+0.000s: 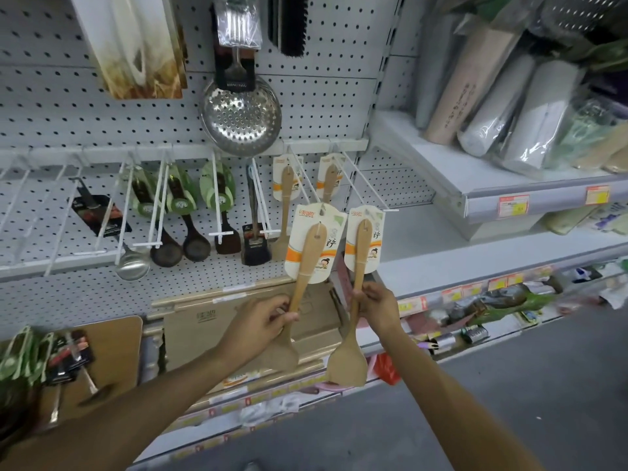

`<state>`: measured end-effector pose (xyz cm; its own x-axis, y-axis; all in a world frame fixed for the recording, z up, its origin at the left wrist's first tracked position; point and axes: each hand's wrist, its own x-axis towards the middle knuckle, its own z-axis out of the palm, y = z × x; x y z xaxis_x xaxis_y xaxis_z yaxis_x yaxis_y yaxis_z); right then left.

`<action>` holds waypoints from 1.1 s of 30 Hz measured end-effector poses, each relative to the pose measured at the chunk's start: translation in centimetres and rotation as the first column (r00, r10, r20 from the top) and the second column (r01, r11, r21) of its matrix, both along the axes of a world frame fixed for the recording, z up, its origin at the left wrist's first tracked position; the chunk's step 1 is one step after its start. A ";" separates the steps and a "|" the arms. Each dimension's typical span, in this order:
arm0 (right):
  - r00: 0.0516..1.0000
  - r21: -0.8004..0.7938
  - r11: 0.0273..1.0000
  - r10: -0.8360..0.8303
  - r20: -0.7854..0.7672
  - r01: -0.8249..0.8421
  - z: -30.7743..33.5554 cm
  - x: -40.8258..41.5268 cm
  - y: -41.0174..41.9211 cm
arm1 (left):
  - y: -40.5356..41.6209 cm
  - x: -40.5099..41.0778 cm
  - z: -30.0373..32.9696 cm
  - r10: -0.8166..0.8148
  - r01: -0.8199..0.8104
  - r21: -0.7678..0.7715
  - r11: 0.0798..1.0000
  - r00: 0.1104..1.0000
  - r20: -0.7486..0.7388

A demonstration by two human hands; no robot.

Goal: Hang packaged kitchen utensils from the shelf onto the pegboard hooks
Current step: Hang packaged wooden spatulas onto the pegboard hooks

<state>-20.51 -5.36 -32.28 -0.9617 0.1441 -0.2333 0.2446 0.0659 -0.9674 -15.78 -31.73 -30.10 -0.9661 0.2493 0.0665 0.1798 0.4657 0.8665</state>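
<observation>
Each of my hands holds one packaged wooden spatula upright in front of the white pegboard [319,107]. My left hand [258,321] grips the handle of the left spatula [307,256]; its card top sits at the outer end of a long white hook [302,178]. My right hand [377,305] pinches the handle of the right spatula [361,253], whose card top is near the tip of the neighbouring hook [365,180]. Two identical spatulas [287,181] [329,180] hang farther back on these hooks.
Dark ladles [190,229], a steel skimmer [240,119] and a dark turner [255,246] hang to the left. Wooden cutting boards [204,321] stand on the shelf below my hands. The right shelf [475,185] holds wrapped rolls. More packaged utensils [61,355] hang at lower left.
</observation>
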 end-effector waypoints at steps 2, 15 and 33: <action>1.000 -0.006 1.000 -0.005 0.007 0.005 0.6 -0.8 -0.4 | -0.2 0.0 0.1 -0.001 0.001 0.028 1.000 1.000 -0.003; 0.994 0.098 0.991 0.081 0.079 -0.089 0.7 -10.9 -0.6 | 0.9 0.1 -1.1 0.188 -0.188 0.132 0.973 0.982 0.011; 0.988 0.105 0.983 0.149 0.027 -0.151 -0.6 -19.1 0.7 | 5.9 -0.7 -2.2 0.284 -0.284 -0.040 0.958 0.959 -0.006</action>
<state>-39.61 -4.71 -32.85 -0.9698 0.0235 -0.2428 0.2423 0.2054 -0.9482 -16.48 -25.80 -32.35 -0.9975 -0.0326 0.0625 0.0356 0.5323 0.8458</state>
